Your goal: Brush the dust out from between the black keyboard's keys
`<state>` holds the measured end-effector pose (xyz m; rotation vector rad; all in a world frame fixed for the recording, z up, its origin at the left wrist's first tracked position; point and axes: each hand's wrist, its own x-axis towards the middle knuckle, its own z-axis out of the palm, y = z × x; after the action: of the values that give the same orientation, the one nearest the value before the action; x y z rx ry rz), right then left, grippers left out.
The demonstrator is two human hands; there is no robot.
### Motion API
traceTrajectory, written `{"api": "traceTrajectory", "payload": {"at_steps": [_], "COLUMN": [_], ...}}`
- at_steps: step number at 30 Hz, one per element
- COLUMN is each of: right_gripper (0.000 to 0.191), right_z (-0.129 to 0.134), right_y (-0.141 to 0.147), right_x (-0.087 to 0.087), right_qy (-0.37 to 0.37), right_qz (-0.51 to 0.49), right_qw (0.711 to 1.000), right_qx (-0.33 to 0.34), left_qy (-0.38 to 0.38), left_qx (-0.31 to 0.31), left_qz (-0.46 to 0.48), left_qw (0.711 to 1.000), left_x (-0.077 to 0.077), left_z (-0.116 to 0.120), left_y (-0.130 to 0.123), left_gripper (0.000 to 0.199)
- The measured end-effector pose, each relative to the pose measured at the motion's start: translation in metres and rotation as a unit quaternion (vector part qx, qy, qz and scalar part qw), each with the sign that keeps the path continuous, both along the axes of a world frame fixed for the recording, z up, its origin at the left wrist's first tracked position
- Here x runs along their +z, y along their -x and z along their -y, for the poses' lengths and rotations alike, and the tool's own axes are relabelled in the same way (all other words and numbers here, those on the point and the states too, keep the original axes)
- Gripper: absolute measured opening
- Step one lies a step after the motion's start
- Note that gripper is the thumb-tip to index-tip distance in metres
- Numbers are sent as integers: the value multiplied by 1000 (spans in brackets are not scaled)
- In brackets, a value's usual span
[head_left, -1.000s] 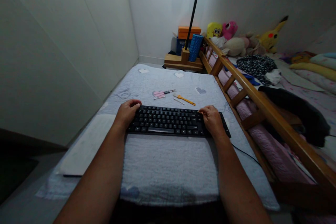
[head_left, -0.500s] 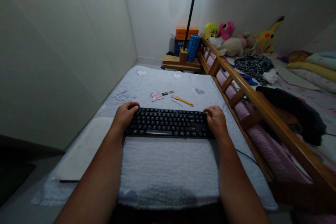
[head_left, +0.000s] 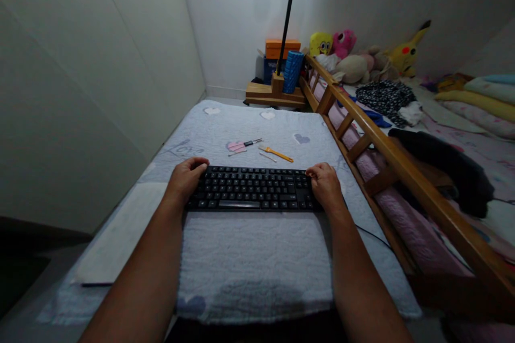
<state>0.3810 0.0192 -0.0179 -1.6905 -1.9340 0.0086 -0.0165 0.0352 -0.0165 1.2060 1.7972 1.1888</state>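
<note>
A black computer keyboard [head_left: 249,187] lies crosswise on the pale blue quilted cover [head_left: 257,257], its keys facing up. At its left end my left hand [head_left: 187,179] is closed, thumb and fingers gripping the edge. My right hand [head_left: 325,185] grips the opposite end and covers some of the right-hand keys. Beyond the keyboard lie an orange-handled brush [head_left: 279,154], a thin white cotton swab [head_left: 267,157], another cotton swab [head_left: 237,153] and a black-and-silver tool [head_left: 252,142] beside a pink piece [head_left: 236,146].
A wooden bed rail [head_left: 370,139] runs along the right side. A flat white board [head_left: 120,236] lies at the left. A black cable [head_left: 374,235] trails toward the rail. At the back stand a blue foam roller [head_left: 293,72] and a dark pole [head_left: 287,21] on a wooden base.
The whole view has shifted slightly, so things appear a little farther left. Both hands stay on the keyboard's ends, and the keyboard lies as before.
</note>
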Motion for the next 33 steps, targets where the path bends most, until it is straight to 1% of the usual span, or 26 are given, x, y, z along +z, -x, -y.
{"api": "traceTrajectory", "payload": {"at_steps": [4,6,8,10,13,15,18,23,28,30,33], "right_gripper": [31,30,30,30,29,27,25,22,21,21,22], "right_z": [1,2,3,6,9,9,9,7,7,8,11], "right_y": [-5,-3,2,9,18,21,19,6,-4,-3,6], "right_x": [2,4,7,10,12,12,11,11,13,15,17], "right_qy": [-3,-12,-20,-19,4,19,25,21,12,2,-4], "right_qz": [0,-13,-34,-54,-63,-55,-37,-9,-6,-23,-57], "right_qw": [1000,1000,999,997,993,992,994,998,1000,999,996], "right_qx": [-28,-25,1,42,96,108,98,58,21,26,72], "left_qy": [6,8,8,6,2,3,3,-1,-7,-6,-4], "left_qx": [-1,-2,-3,-3,-5,-5,-4,-3,-4,-5,-7], "left_qz": [2,3,1,-2,-2,1,0,-7,2,3,3], "left_qw": [1000,1000,1000,1000,1000,1000,1000,1000,1000,1000,1000], "left_x": [2,3,3,2,-1,-2,-1,1,-2,-4,-5], "left_z": [2,3,2,2,0,0,0,0,-1,-1,-2], "left_y": [-2,-2,-2,-2,0,0,0,0,1,2,3], "left_gripper": [30,30,30,30,31,33,33,31,31,33,33]}}
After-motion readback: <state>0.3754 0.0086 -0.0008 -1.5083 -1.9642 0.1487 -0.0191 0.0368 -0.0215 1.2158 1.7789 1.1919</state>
